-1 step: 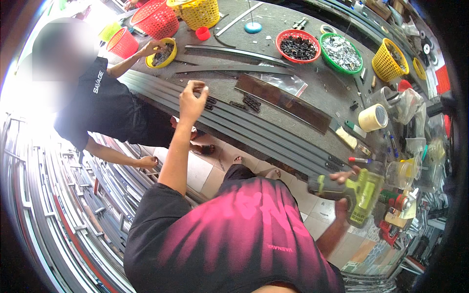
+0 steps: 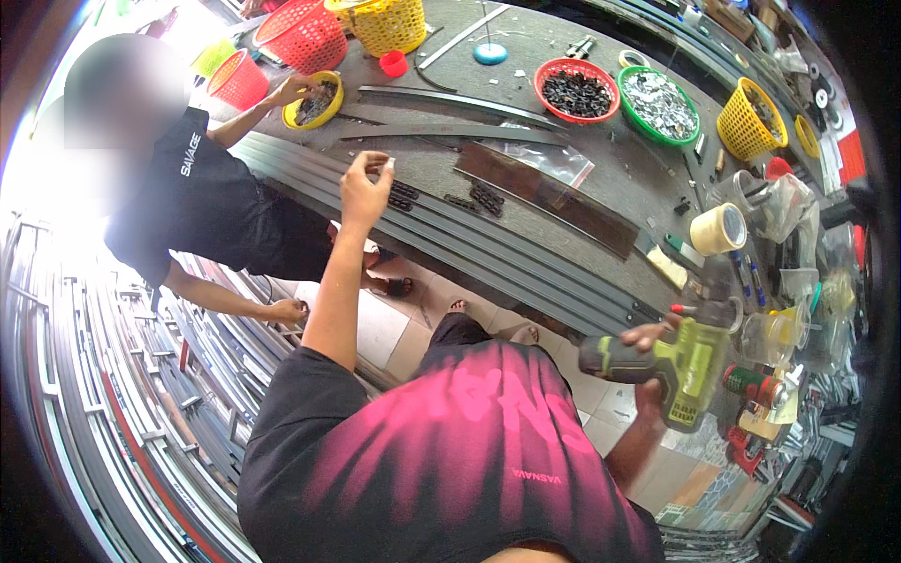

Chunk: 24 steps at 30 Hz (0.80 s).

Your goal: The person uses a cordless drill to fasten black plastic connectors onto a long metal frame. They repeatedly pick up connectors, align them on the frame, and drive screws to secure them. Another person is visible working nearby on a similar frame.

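My right hand [image 2: 649, 396] grips a green and black cordless drill [image 2: 696, 361], held at the right beside the table's near edge. Raised over long grey metal profiles [image 2: 469, 239], my left hand [image 2: 366, 192] has its fingers pinched together; what lies between them, if anything, is too small to make out. Close by my left hand lie small black plastic pieces [image 2: 404, 195] on the profiles. More of these black pieces [image 2: 486, 199] rest a little to the right, beside a dark brown flat strip [image 2: 549, 199].
At the left a co-worker [image 2: 221, 206] reaches into a yellow basket [image 2: 313, 101]. Farther back stand a red basket of black parts [image 2: 574, 91] and a green basket of silvery pieces [image 2: 660, 105]. A tape roll [image 2: 718, 229] and markers crowd the right. Metal lengths [image 2: 160, 403] fill the lower left.
The drill in my right hand has shifted slightly to the left. My left hand's fingers have drawn closer together.
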### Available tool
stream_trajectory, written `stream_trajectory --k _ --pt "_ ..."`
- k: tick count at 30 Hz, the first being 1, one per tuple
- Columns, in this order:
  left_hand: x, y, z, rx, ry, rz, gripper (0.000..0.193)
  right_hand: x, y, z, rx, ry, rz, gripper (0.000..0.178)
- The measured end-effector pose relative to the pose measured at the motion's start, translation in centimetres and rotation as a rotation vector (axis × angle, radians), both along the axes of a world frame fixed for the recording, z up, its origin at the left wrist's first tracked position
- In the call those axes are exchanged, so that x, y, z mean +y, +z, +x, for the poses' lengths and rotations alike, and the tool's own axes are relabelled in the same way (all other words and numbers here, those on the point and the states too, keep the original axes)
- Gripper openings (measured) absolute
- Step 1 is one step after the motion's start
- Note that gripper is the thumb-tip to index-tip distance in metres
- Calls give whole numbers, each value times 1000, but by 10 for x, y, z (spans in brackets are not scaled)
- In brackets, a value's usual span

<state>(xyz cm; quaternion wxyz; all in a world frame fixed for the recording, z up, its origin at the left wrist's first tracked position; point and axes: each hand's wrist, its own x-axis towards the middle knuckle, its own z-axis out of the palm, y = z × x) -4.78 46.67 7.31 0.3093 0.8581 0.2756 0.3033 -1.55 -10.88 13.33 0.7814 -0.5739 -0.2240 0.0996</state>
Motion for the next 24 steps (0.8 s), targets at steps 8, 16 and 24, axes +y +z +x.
stream_trajectory --k 8,16,24 --pt "193 -16 7 39 165 89 23 137 -2 -17 252 330 175 61" --pt "336 -30 64 280 35 238 23 243 -28 -36 295 201 74 57" --pt "156 173 -47 -682 -935 -558 55 293 -35 -49 337 109 -45 42"
